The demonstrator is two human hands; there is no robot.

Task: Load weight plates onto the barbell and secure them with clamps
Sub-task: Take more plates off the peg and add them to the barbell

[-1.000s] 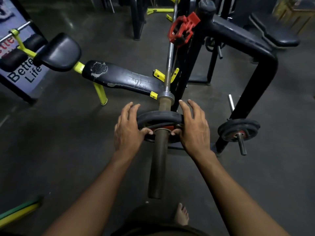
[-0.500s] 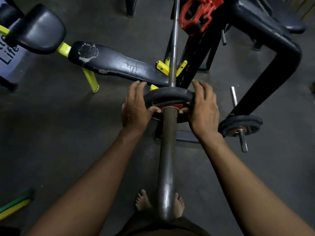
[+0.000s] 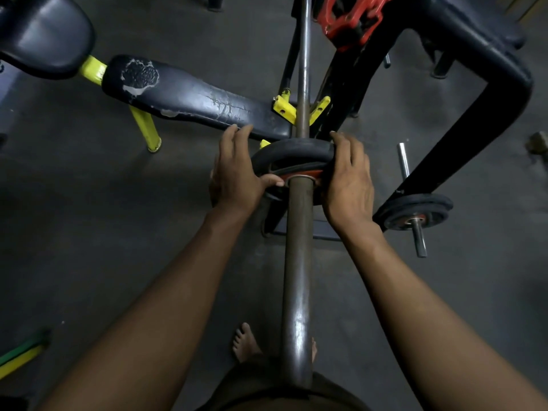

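Gripping a black weight plate (image 3: 292,157) from both sides, a person stands at the end of a barbell (image 3: 297,262) in a dim gym, the bar's sleeve running straight away from the body toward the rack. The left hand (image 3: 234,173) curls over the plate's left rim with its thumb hooked on the near face beside the hub; the right hand (image 3: 350,179) wraps the right rim in mirror fashion — the two about equally far along the bar. The plate is threaded on the sleeve, well away from the bar's near end, and appears to sit at or close to the inner collar, though that contact is hidden behind it. The bar's long axis points forward, so any remaining push would likely go that way.

The plate looks rubber-coated, round and matte, with a red ring around a metal-lined bore. The sleeve is dull, worn steel; beyond the plate the shaft narrows and shines more. A red clamp (image 3: 350,22) hangs on the black rack upright (image 3: 355,93) above and to the right — nearer the right hand, which probably suits fetching it. Another plate (image 3: 415,212) sits on a storage peg at right. A cracked black bench (image 3: 189,96) on yellow legs lies to the left.
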